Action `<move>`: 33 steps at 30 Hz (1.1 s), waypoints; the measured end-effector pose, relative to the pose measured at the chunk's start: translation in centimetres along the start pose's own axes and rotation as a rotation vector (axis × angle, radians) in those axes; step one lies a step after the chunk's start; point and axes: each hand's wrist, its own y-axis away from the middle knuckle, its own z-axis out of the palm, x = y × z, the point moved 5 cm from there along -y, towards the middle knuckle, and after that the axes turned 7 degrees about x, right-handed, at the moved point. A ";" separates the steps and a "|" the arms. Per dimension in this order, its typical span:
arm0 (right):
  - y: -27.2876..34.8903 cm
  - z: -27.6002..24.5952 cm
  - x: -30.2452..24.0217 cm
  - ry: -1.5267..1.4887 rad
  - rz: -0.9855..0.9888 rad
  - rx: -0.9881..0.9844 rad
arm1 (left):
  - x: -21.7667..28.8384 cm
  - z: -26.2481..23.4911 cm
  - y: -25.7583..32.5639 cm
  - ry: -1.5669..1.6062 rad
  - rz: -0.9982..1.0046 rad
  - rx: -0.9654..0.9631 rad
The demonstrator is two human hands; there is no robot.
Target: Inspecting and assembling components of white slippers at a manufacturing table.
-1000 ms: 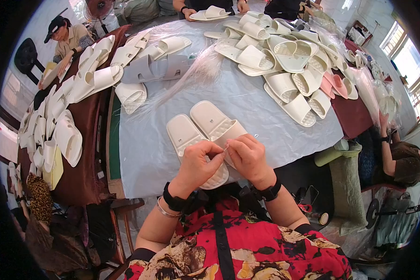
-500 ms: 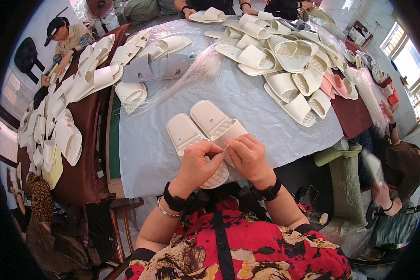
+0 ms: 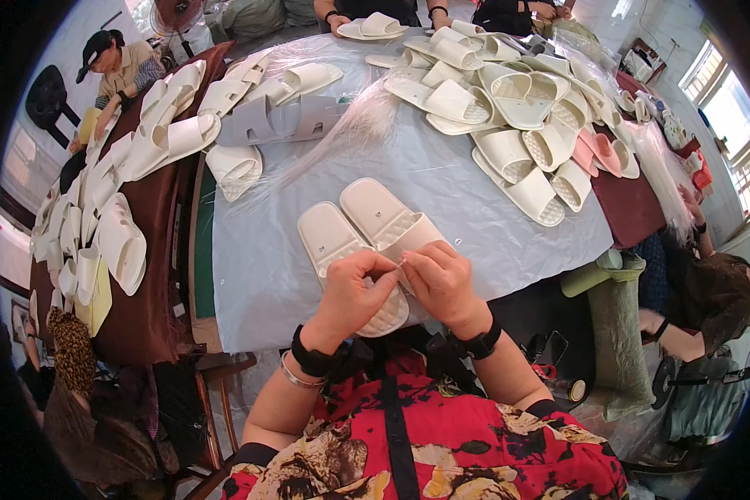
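A pair of cream slide slippers [image 3: 375,210] lies side by side on the pale sheet [image 3: 275,279], heels pointing away from me. Over their straps, my left hand [image 3: 350,293] and my right hand [image 3: 443,285] meet with fingertips pinched together. Whatever sits between the fingertips is too small to make out; it may be a thin clear strand. My hands partly cover the slippers' straps and toe ends. Beyond the pair, a bundle of fine clear strands [image 3: 367,121] fans across the sheet, next to grey slippers [image 3: 267,125].
Cream slippers [image 3: 529,196] are heaped at the far right, with pink ones [image 3: 596,150] among them. More slippers [image 3: 121,237] cover the brown surface [image 3: 154,308] on the left. Co-workers stand or sit around the table. A green padded roll [image 3: 617,333] stands right of me.
My pinched hands have barely shifted. On the right, a co-worker's hand and the pale blurred thing near it have moved away. The co-worker at far left has moved an arm.
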 end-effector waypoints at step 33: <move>-2.7 2.8 1.1 0.239 -0.099 -0.612 | -9.6 -8.8 2.5 -0.192 -0.096 0.428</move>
